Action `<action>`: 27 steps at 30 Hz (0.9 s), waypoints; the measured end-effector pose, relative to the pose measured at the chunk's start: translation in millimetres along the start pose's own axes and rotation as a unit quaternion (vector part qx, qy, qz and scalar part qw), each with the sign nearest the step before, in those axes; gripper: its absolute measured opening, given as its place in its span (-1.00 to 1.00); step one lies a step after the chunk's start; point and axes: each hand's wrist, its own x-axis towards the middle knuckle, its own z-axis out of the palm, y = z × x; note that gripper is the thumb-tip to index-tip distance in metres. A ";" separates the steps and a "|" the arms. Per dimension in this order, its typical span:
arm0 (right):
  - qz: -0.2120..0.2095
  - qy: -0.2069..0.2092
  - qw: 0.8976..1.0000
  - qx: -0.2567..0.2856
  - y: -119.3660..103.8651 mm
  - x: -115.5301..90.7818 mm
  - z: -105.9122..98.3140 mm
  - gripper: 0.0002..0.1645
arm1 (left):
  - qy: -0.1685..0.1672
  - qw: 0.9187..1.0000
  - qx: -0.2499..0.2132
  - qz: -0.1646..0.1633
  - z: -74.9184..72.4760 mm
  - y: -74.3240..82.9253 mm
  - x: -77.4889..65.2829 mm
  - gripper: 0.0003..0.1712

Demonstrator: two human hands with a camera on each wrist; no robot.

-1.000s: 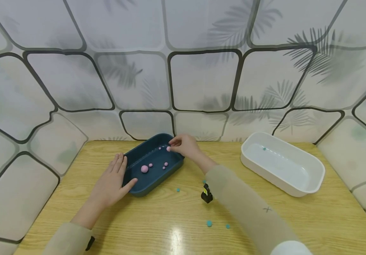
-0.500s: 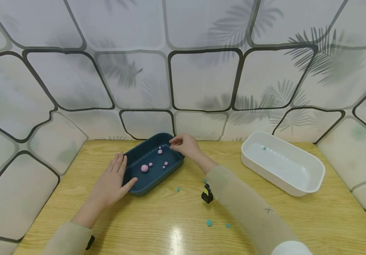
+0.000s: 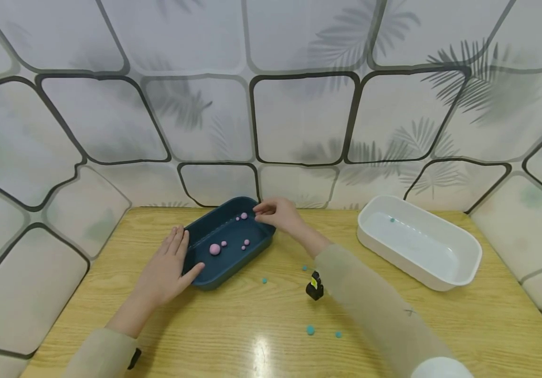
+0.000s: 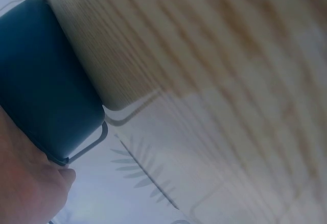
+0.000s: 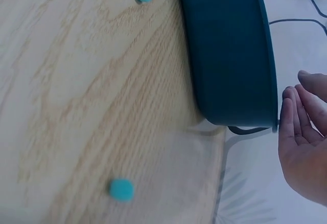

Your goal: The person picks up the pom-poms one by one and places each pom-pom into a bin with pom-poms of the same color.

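Note:
A dark blue rectangular tray (image 3: 225,273) sits on the table with several pink balls of different sizes in it, the largest pink ball (image 3: 215,249) toward the left. My left hand (image 3: 162,268) rests along the tray's left end, fingers straight and thumb spread over the front rim. Over the tray's right end is my right hand (image 3: 277,215), with thumb and fingertips a little apart and nothing between them. A medium pink ball (image 3: 244,216) lies inside the tray just left of these fingertips. In the right wrist view, the fingers (image 5: 288,124) show beside the tray's rim.
A white rectangular tray (image 3: 440,283) stands at the right with one small teal ball (image 3: 392,220) in it. Loose teal balls lie on the wooden table, among them a larger teal ball (image 3: 310,329) near the front. A patterned wall closes off the back.
The right hand has let go of a pink ball, which dropped into the tray and rolled to its far end. This hand has since drawn slightly right. The left hand has stayed put.

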 end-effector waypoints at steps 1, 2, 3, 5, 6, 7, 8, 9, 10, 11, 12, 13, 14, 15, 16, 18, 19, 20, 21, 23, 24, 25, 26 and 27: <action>0.000 0.000 1.000 0.002 0.2 -0.7 -1.4 -0.66 | 0.000 1.000 -0.001 0.000 0.1 0.1 0.0 0.05; -0.001 -0.001 1.000 0.003 0.3 -1.5 -3.0 -0.66 | 0.000 1.000 -0.002 -0.001 0.2 0.1 0.1 0.05; -0.003 -0.001 1.000 0.004 0.2 -2.3 -4.9 -0.66 | 0.000 1.000 -0.004 -0.001 0.2 0.1 0.1 0.05; -0.008 -0.002 1.000 0.009 -0.2 -4.3 -9.3 -0.66 | 0.001 1.000 -0.007 -0.002 0.4 -0.1 0.1 0.05; -0.011 -0.004 1.000 0.010 -0.1 -5.5 -11.7 -0.65 | 0.000 1.000 -0.009 -0.002 0.4 -0.2 0.2 0.05; -0.015 -0.004 1.000 0.008 -0.1 -7.0 -14.2 -0.65 | 0.000 1.000 -0.010 -0.002 0.5 -0.3 0.2 0.05; -0.017 -0.005 1.000 0.008 -0.1 -8.6 -16.8 -0.65 | 0.000 1.000 -0.011 -0.002 0.6 -0.4 0.3 0.05; -0.019 -0.006 1.000 0.006 0.0 -10.1 -19.5 -0.65 | -0.001 1.000 -0.012 -0.002 0.6 -0.4 0.3 0.05; -0.019 -0.007 1.000 0.004 0.3 -11.7 -22.2 -0.65 | -0.001 1.000 -0.011 -0.002 0.7 -0.4 0.3 0.05; -0.018 -0.009 1.000 0.002 0.8 -13.3 -25.1 -0.64 | -0.002 1.000 -0.011 -0.002 0.7 -0.5 0.2 0.05; -0.018 -0.010 1.000 0.000 1.1 -14.8 -27.9 -0.63 | -0.003 1.000 -0.011 -0.002 0.6 -0.5 0.2 0.05; -0.020 -0.011 1.000 -0.004 1.2 -16.4 -30.9 -0.63 | -0.004 1.000 -0.009 -0.003 0.2 -0.4 0.3 0.06; -0.023 -0.012 1.000 -0.008 1.5 -18.2 -34.0 -0.62 | -0.004 1.000 -0.009 -0.003 -0.2 -0.5 0.3 0.06; -0.026 -0.011 1.000 -0.013 2.3 -19.5 -37.1 -0.62 | -0.005 1.000 -0.008 -0.003 -0.6 -0.5 0.3 0.06; -0.029 -0.011 0.999 -0.015 2.5 -21.4 -40.3 -0.62 | -0.005 1.000 -0.007 -0.003 -1.0 -0.5 0.3 0.06; -0.036 -0.009 0.999 -0.018 2.7 -25.8 -46.8 -0.62 | -0.006 1.000 -0.006 -0.002 -1.5 -0.5 0.4 0.07; -0.038 -0.009 0.999 -0.018 2.7 -28.3 -50.3 -0.63 | -0.006 1.000 -0.005 -0.001 -1.7 -0.5 0.4 0.07; -0.038 -0.008 0.999 -0.017 3.4 -30.4 -53.9 -0.64 | -0.005 1.000 -0.004 -0.001 -1.8 -0.5 0.5 0.06; -0.037 -0.008 0.999 -0.016 3.5 -33.0 -57.8 -0.65 | -0.005 1.000 -0.003 0.000 -1.7 -0.4 0.5 0.06; -0.037 -0.007 0.999 -0.014 3.3 -38.6 -65.9 -0.65 | -0.003 1.000 -0.003 0.001 -1.6 -0.3 0.5 0.06; -0.036 -0.007 0.999 -0.012 3.5 -41.5 -70.3 -0.65 | -0.003 1.000 -0.002 0.001 -1.5 -0.2 0.3 0.06; -0.036 -0.006 0.999 -0.016 3.5 -44.5 -74.7 -0.65 | -0.002 1.000 -0.002 0.002 -1.4 0.0 0.2 0.06; -0.034 -0.004 0.999 -0.018 3.9 -47.4 -79.1 -0.65 | -0.002 1.000 -0.002 0.002 -1.2 0.1 0.1 0.05; -0.033 -0.003 0.999 -0.017 3.4 -50.7 -83.6 -0.64 | -0.002 1.000 -0.002 0.003 -1.0 0.1 0.0 0.05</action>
